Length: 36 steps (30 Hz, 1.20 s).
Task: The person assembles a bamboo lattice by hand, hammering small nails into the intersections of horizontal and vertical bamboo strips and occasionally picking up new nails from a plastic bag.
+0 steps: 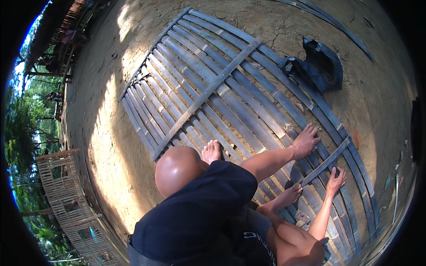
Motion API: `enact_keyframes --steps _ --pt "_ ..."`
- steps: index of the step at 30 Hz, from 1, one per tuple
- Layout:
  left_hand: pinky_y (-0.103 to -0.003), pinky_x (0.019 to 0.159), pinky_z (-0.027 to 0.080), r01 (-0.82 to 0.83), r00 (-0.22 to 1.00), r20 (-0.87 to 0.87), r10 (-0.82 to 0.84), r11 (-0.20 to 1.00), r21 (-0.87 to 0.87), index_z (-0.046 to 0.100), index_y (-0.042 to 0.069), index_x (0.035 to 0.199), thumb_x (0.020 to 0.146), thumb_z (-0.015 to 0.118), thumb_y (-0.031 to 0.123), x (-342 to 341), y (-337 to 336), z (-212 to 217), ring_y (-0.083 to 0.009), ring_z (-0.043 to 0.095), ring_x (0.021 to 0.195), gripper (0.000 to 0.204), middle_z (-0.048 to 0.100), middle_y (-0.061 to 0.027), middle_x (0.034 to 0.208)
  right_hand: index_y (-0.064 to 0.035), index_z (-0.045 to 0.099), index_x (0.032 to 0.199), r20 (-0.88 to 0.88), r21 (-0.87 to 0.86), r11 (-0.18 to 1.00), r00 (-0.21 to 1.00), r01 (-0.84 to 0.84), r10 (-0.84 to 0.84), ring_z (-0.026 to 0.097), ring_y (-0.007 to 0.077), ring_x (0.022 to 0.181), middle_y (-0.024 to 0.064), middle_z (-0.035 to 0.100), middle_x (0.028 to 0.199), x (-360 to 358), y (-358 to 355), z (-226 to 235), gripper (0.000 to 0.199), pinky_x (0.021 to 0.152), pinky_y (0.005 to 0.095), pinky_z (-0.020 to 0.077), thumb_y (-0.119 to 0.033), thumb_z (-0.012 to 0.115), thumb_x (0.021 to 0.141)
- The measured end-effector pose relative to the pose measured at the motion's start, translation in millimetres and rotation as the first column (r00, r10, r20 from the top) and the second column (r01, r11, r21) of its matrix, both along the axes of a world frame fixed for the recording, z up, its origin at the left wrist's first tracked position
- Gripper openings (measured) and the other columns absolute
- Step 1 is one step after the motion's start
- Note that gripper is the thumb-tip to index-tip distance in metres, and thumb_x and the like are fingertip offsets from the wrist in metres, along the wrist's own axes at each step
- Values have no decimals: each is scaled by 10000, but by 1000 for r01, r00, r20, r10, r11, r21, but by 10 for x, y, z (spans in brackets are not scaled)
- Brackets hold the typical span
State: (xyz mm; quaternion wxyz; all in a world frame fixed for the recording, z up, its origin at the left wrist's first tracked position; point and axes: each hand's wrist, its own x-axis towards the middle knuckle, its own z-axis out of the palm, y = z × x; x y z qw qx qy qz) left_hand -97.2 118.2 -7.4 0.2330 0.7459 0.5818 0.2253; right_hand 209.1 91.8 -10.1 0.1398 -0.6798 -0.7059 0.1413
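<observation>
Crosspiece (326, 161), a short grey bamboo slat, lies slantwise over the mat (213, 88) of long slats on the earth floor. Head view: your left hand (305, 141) presses flat, fingers spread, on the mat above it; your right hand (335, 179), open, touches its lower edge. Likely light, stiff, splintery; grip mid-length, at the edges.

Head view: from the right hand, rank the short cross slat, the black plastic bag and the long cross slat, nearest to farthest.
From the right hand:
1. Short cross slat, under its fingers, on the panel's near end.
2. Black plastic bag, on the dirt beyond the panel's edge.
3. Long cross slat, across the panel's far end.
</observation>
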Motion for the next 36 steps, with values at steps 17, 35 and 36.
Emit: enact_keyframes --steps 17,35,36 --pt "-513 1278 132 41 997 -70 -44 998 -47 585 85 1423 877 708 295 -73 -52 35 -383 344 1446 598 489 -220 1414 -44 594 1273 -19 -44 998 999 -34 33 522 408 1190 193 581 1237 -78 47 107 515 1042 521 376 -465 656 983" --pt "-569 1265 69 170 956 -233 -180 983 -64 176 163 1652 1019 504 487 -284 -449 24 -421 74 1572 783 86 -211 1704 -105 478 1495 120 213 958 968 193 -221 366 479 1405 229 446 1498 -710 -583 92 641 1143 641 287 -502 567 999" --pt "-571 1264 71 170 953 -242 -179 984 -59 175 162 1652 1023 494 489 -268 -457 27 -423 78 1570 777 91 -214 1703 -112 433 1530 143 148 968 964 201 -222 307 442 1461 209 368 1570 -674 -625 61 619 1183 610 239 -458 540 1027"
